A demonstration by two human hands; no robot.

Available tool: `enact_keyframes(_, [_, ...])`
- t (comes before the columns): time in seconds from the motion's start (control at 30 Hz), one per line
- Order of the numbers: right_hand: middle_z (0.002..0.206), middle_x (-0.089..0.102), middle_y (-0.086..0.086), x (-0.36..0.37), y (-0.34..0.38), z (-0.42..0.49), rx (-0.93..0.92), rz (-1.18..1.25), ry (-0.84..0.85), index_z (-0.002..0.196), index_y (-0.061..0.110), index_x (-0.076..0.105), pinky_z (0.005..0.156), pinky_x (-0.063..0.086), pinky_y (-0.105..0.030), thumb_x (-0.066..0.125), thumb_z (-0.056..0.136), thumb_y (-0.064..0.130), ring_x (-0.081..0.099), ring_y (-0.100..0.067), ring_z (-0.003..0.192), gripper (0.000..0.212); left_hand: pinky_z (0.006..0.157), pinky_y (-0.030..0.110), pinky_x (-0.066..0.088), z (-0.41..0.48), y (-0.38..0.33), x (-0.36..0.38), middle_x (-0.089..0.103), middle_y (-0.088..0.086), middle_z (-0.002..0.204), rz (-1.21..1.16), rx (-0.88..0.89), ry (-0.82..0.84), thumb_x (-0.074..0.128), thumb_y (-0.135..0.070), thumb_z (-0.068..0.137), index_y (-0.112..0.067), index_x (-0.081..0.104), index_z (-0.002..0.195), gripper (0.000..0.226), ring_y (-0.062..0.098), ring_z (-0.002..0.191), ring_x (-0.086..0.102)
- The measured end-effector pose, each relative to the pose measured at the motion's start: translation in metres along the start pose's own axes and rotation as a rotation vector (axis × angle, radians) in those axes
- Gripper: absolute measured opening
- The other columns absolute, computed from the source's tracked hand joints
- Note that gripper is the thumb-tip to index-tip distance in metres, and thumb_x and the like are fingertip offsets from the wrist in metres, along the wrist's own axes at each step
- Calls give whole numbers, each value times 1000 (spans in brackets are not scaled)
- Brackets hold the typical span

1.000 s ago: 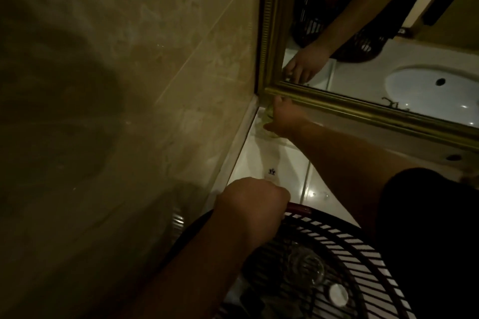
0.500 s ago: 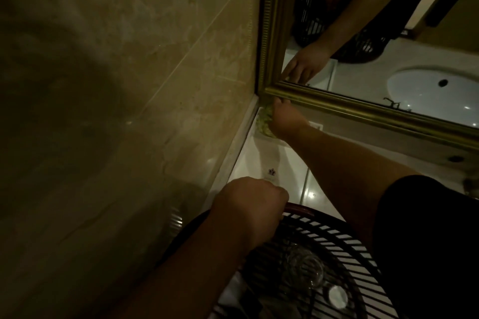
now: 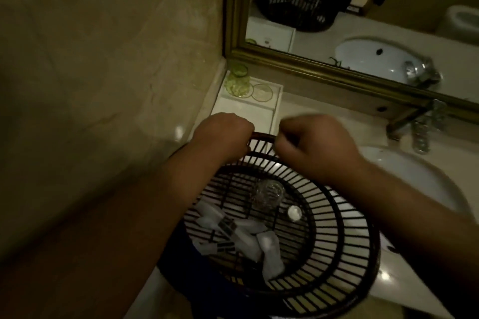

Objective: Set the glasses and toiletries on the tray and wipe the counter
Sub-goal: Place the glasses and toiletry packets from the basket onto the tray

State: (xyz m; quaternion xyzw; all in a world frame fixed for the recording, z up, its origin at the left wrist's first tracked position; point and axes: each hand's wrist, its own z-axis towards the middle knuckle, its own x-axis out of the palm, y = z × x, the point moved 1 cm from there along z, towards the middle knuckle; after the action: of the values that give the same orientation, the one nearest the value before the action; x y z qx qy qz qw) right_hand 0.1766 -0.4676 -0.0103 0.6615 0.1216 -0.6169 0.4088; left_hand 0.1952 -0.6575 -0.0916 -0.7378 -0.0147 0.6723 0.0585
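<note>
Gripping round slatted basket (image 3: pixel 337 215) rim, left hand (image 3: pixel 223 134); green glass (image 3: pixel 237 80) on tray (image 3: pixel 274 109).

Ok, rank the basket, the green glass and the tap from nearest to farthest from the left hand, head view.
1. Basket: the left hand grips its far rim.
2. Green glass: beyond the hand, in the tray's far-left corner.
3. Tap: far off to the right, behind the sink.

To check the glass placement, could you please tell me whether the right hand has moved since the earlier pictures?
Yes: the right hand has drawn back from the mirror frame corner to near the basket rim.
</note>
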Motion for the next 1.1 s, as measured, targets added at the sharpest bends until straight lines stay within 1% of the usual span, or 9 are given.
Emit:
enact_keyframes(0.07, [65, 56, 5, 29, 1, -31, 20, -86, 219, 74, 24, 57, 54, 46, -32, 48, 87, 46, 58, -18, 60, 28, 58, 29, 36, -1, 0, 1, 65, 1, 86, 3, 13, -5, 72, -43, 83, -27, 69, 96, 21, 22, 75, 60])
enact_keyframes(0.13, [96, 65, 0, 65, -6, -48, 60, -216, 463, 105, 27, 63, 66, 52, -34, 55, 89, 51, 67, -24, 85, 29, 55, 29, 34, -2, 2, 3, 62, -2, 81, -13, 22, -6, 73, -43, 83, -27, 70, 95, 21, 19, 69, 53])
enact_keyframes(0.17, [113, 62, -4, 83, -12, -51, 88, -266, 570, 122, 25, 58, 70, 52, -35, 61, 89, 51, 68, -28, 95, 42, 53, 29, 32, -2, 2, 3, 59, -3, 78, -16, 24, -5, 73, -43, 84, -26, 70, 95, 21, 17, 67, 50])
enact_keyframes(0.23, [131, 50, -13, 115, -25, -50, 129, -328, 670, 139, 22, 46, 67, 50, -38, 72, 86, 46, 66, -36, 102, 64, 51, 29, 28, -1, 3, 3, 55, -3, 76, -12, 29, -4, 73, -44, 84, -26, 69, 95, 22, 16, 67, 47])
enact_keyframes(0.37, [143, 40, -21, 153, -45, -36, 195, -300, 593, 148, 23, 36, 68, 47, -41, 68, 90, 41, 63, -42, 105, 68, 54, 29, 31, 2, 4, 5, 44, -6, 69, -1, 43, 7, 73, -44, 83, -25, 67, 91, 22, 18, 68, 48])
enact_keyframes(0.6, [136, 50, -16, 156, -43, -41, 191, -277, 629, 145, 22, 42, 69, 52, -40, 71, 91, 35, 64, -34, 104, 63, 48, 28, 25, 2, 5, 3, 39, -9, 66, 2, 60, 9, 73, -45, 84, -29, 53, 79, 26, 16, 64, 44])
enact_keyframes(0.77, [126, 57, -12, 102, -21, -42, 136, -204, 506, 139, 20, 41, 68, 44, -33, 79, 83, 39, 65, -30, 101, 71, 55, 29, 35, 2, 5, 1, 42, -8, 68, 1, 44, 4, 73, -44, 83, -27, 64, 87, 20, 18, 68, 49])
enact_keyframes(0.93, [122, 58, 2, 30, 13, -42, 79, -120, 349, 136, 34, 42, 77, 53, -34, 67, 84, 59, 63, -19, 102, 62, 57, 30, 39, 4, 4, -1, 59, -3, 78, 5, 10, 18, 71, -47, 83, -29, 65, 89, 20, 18, 69, 53])
enact_keyframes(1.1, [117, 57, 11, -41, 35, -21, 58, -70, 216, 137, 44, 44, 73, 44, -25, 65, 82, 65, 60, -11, 97, 63, 60, 30, 46, 1, 4, -1, 68, -1, 86, -8, 24, 20, 60, -47, 86, -27, 67, 91, 22, 21, 76, 65])
